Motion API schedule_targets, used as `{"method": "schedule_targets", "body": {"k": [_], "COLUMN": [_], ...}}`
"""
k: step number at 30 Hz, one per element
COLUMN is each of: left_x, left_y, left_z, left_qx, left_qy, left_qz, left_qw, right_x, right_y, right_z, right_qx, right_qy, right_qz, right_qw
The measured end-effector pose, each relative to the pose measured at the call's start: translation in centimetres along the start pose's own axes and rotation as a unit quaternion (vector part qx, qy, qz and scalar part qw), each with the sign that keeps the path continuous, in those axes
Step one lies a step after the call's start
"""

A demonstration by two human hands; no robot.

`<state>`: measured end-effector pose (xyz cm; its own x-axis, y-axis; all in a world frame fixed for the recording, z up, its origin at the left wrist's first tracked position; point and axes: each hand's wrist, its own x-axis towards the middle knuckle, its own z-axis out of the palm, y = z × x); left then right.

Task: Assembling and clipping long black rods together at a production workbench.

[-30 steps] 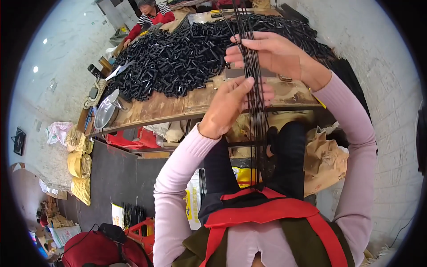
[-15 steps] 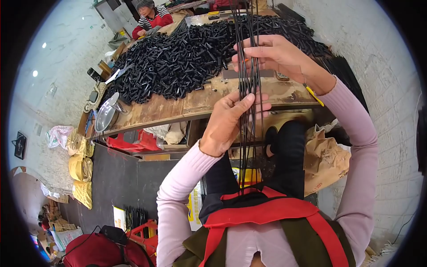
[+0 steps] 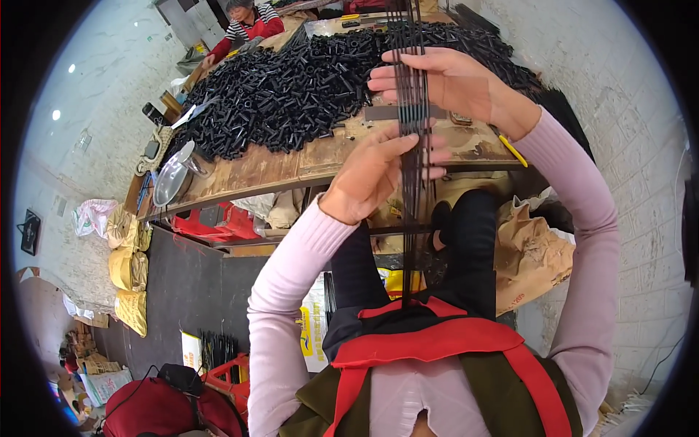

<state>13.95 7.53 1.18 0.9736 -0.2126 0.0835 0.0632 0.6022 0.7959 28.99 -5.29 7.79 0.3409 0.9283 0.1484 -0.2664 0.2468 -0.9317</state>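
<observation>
A bundle of thin black rods (image 3: 411, 218) stands upright in front of me, lower ends at my lap by the red apron trim. My left hand (image 3: 375, 171) is loosely closed around the bundle at mid-height, thumb across the front and fingertips showing past the right side. Higher up, my right hand (image 3: 455, 84) holds the rods loosely from the right, its fairly straight fingers reaching past them to the left. The rods look smeared between the hands. Their upper ends run past the picture's top edge.
Short black tubes lie in a large heap (image 3: 284, 95) on the wooden table (image 3: 320, 162). A metal bowl (image 3: 172, 180) sits at its left edge, yellow-handled pliers (image 3: 512, 148) at the right. A co-worker (image 3: 251, 25) sits beyond. A brown paper sack (image 3: 535, 251) stands by my right leg.
The rods, fanned and crossing before, now stand closer together and more parallel. My right hand has risen slightly with straighter fingers. The co-worker's hand has moved left.
</observation>
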Motion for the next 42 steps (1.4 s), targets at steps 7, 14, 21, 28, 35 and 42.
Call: {"method": "schedule_targets", "body": {"k": [7,14,21,28,35,42], "left_x": [-0.6,-1.2,0.1,3.5,5.6,16.0], "left_y": [-0.4,-1.2,-1.1,0.5,-5.8,-3.7], "left_z": [1.0,0.9,0.4,-4.0,-10.8,-19.4], "left_qx": [0.021,-0.029,0.035,0.009,-0.184,-0.027], "left_qy": [0.031,0.017,0.021,-0.187,0.028,0.126], "left_qz": [0.009,-0.024,0.003,0.009,-0.157,0.003], "left_qw": [0.999,0.999,0.999,0.982,0.97,0.992], "right_x": [-1.3,-2.8,-2.5,-2.1,-8.9,-2.1], "right_y": [0.0,0.7,0.9,1.5,15.6,15.9], "right_z": [1.3,2.0,1.9,0.8,-0.9,-5.0], "right_qx": [-0.053,-0.038,-0.1,-0.218,-0.332,-0.314], "right_qy": [-0.028,-0.031,0.02,0.102,0.043,0.049], "right_qz": [0.063,0.084,0.063,-0.041,0.044,0.052], "right_qw": [0.996,0.995,0.993,0.97,0.941,0.947]}}
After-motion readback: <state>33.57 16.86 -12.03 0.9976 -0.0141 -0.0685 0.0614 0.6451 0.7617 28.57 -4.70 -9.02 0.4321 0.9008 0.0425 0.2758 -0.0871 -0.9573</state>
